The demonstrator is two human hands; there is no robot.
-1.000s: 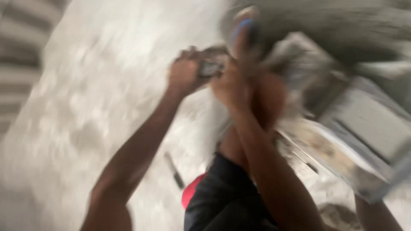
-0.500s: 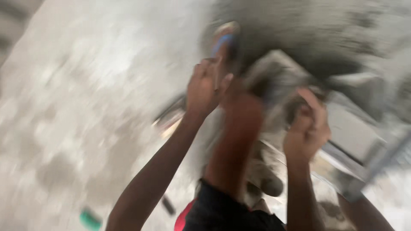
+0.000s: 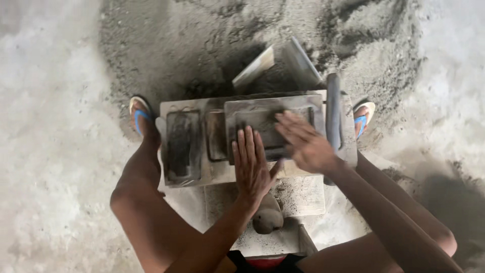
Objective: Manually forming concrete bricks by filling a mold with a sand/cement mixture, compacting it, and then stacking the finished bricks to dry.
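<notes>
I press my left hand [image 3: 251, 167] and right hand [image 3: 303, 143], fingers spread flat and grasping nothing, onto the grey rectangular metal mould plate [image 3: 262, 117]

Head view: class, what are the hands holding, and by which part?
Nothing is held. Left hand and right hand lie flat, open, on the grey mould.

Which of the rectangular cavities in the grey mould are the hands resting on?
The widest cavity, at the right end. The left hand and right hand lie flat on it; the narrow dark cavity at the left end is untouched.
</notes>
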